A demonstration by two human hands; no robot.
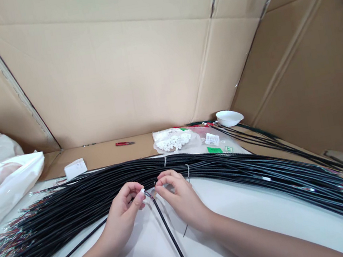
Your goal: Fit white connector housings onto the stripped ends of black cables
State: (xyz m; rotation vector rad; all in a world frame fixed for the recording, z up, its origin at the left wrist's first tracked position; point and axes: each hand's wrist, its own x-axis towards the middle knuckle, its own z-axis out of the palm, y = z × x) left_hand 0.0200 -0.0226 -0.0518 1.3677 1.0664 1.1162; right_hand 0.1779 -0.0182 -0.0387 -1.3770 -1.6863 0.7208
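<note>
My left hand is closed in a pinch on a small white plug connector. Thin coloured wires run from the connector into the stripped end of a black cable, which slants down toward the lower edge of the view. Just right of it, my right hand has thumb and forefinger pressed together on a tiny wire end; most of that wire is hidden by the fingers. Behind both hands lies a thick bundle of black cables, with coloured wires fanned out at its ends.
White ties bind the bundle on the white tabletop. Farther back are red-handled snips, a bag of white connectors, a white bowl and a paper label. Plastic sheeting sits left; cardboard walls enclose the back and right.
</note>
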